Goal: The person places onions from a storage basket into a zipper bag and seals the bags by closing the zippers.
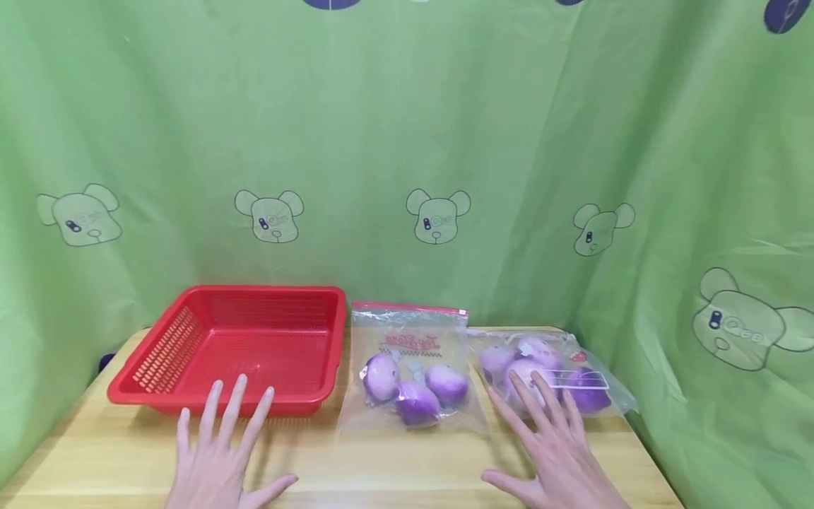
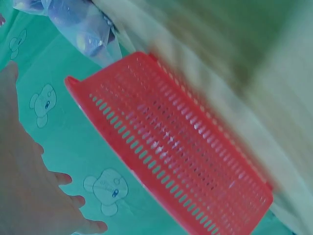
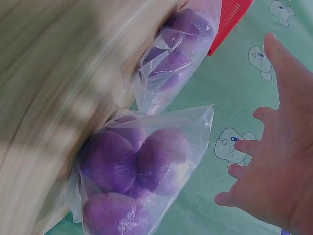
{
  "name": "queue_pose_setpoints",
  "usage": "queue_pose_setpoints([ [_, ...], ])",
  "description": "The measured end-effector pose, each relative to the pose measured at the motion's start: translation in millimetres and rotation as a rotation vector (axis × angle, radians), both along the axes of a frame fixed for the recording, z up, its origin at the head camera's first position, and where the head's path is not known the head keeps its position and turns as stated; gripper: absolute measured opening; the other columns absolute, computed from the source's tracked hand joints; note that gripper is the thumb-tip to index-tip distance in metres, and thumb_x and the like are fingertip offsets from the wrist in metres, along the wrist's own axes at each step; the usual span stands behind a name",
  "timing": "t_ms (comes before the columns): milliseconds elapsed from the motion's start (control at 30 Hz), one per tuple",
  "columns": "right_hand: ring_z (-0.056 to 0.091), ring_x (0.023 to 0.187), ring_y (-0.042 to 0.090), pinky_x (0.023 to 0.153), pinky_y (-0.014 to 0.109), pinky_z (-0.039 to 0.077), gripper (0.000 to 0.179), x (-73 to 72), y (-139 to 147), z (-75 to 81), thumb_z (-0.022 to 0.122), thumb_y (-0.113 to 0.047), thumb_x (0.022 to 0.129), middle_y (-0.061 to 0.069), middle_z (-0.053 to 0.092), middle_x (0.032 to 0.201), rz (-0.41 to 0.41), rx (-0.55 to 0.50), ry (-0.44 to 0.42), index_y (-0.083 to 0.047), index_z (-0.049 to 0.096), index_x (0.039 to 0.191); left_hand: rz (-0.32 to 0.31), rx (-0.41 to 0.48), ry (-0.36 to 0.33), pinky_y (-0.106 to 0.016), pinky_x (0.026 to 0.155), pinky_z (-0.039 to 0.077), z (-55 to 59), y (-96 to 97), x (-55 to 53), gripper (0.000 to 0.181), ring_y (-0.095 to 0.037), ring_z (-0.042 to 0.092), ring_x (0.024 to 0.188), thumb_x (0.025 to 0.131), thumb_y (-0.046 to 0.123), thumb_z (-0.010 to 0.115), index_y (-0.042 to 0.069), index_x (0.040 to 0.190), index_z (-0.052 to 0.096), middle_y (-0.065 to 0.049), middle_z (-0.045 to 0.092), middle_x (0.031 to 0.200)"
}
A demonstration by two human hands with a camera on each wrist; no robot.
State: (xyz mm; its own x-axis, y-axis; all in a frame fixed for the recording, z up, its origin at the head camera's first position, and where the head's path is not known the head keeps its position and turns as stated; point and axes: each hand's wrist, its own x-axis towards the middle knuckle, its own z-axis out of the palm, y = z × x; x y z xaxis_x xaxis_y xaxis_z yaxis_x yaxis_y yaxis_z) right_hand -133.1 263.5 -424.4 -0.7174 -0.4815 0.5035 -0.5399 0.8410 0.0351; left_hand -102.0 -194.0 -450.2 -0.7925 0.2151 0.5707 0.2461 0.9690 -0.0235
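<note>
My left hand has its fingers spread, near the front rim of a red plastic basket with slotted sides. Nothing is held in it. My right hand is also spread and holds nothing; in the head view its fingertips overlap a clear bag of purple-and-white onions. The right wrist view shows that hand apart from the bag. Between the basket and this bag lies a clear zip bag with a red zip edge, holding 3 purple-and-white onions.
Everything stands on a light wooden table. A green curtain printed with bear heads hangs close behind the table and along both sides. The basket sits at the back left, beside the zip bag.
</note>
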Motion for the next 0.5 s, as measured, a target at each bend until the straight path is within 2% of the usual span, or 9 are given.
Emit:
queue_pose_setpoints([
  [167,0.011,0.149,0.042,0.118,0.057,-0.009,0.099,-2.4,-6,-0.9,0.062,-0.076,0.078,0.013,0.015,0.165,0.026,0.005,0.008,-0.02,0.036,0.155,0.014,-0.006,0.001,-0.076,0.108,0.007,5.5,-3.9,-1.3,0.119,-0.042,0.007,0.148,0.063,0.088,0.058,0.026,0.158,0.023,-0.01,0.007,0.166],
  [367,0.012,0.149,0.042,0.118,0.057,-0.009,0.099,-3.8,-11,-5.2,0.059,-0.077,0.078,0.014,0.016,0.165,0.036,0.01,0.018,-0.02,0.036,0.155,-0.014,0.014,0.056,-0.077,0.101,0.018,1.1,-7.4,-1.0,0.113,-0.041,0.01,0.149,0.065,0.088,0.053,0.026,0.157,0.03,-0.011,0.014,0.165],
  [500,0.016,0.147,0.045,0.118,0.06,-0.006,0.1,-4.3,-12,-7.0,0.06,-0.078,0.078,0.014,0.017,0.165,0.028,0.01,0.019,-0.019,0.036,0.155,-0.013,0.016,0.054,-0.077,0.102,0.017,0.0,-7.7,-1.1,0.114,-0.04,0.009,0.15,0.065,0.087,0.055,0.028,0.158,0.027,-0.011,0.014,0.165],
])
